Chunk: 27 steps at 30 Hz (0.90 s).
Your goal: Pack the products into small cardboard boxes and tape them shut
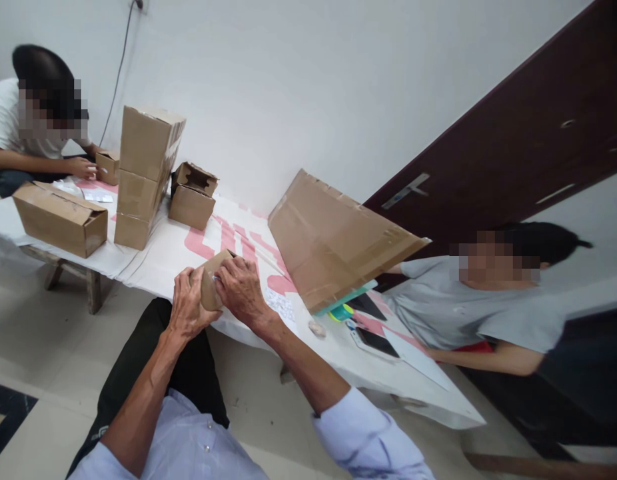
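Observation:
My left hand (187,303) and my right hand (242,288) both grip a small brown cardboard box (211,283), held just over the near edge of a low table covered in a white and pink cloth (163,257). The left fingers curl round the box's left side. My right fingers press on its top right corner. The box's far flap sticks up slightly. My forearms in light blue sleeves reach in from below.
Stacked cardboard boxes (143,177), a long box (61,217) and two small boxes (191,197) stand on the table. A large flattened carton (333,240) leans at the right. Phones (376,341) and tape (341,312) lie by a seated person (488,313). Another person (33,127) handles a box at far left.

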Available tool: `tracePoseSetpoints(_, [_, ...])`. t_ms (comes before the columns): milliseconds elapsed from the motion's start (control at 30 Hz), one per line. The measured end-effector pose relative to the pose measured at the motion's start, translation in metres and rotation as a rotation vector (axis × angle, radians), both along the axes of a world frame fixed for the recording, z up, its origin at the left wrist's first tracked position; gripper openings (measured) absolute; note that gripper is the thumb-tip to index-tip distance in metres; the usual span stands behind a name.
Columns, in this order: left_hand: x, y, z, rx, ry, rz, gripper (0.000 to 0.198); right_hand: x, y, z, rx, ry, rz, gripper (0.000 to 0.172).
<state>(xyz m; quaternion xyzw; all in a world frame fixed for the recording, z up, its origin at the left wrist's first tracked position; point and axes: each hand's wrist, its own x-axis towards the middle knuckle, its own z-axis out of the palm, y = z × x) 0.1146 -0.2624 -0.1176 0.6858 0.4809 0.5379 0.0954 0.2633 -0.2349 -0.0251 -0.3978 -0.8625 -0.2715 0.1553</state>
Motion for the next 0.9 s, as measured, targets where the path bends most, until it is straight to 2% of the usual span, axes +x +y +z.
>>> tracePoseSetpoints(367, [0.0, 0.0, 0.001, 0.011, 0.014, 0.018, 0.109, 0.0, 0.0, 0.003, -0.028, -0.015, 0.005, 0.022])
tracePoseSetpoints(633, [-0.002, 0.014, 0.009, 0.061, 0.075, 0.018, 0.106, -0.009, -0.002, 0.019, -0.151, -0.018, -0.15, 0.024])
tracePoseSetpoints(767, [-0.001, 0.022, 0.014, 0.08, 0.077, -0.009, 0.105, -0.009, 0.004, 0.023, -0.155, 0.005, -0.163, 0.028])
tracePoseSetpoints(900, [0.0, 0.019, 0.017, 0.069, 0.087, -0.016, 0.107, -0.008, 0.004, 0.022, -0.149, 0.029, -0.152, 0.027])
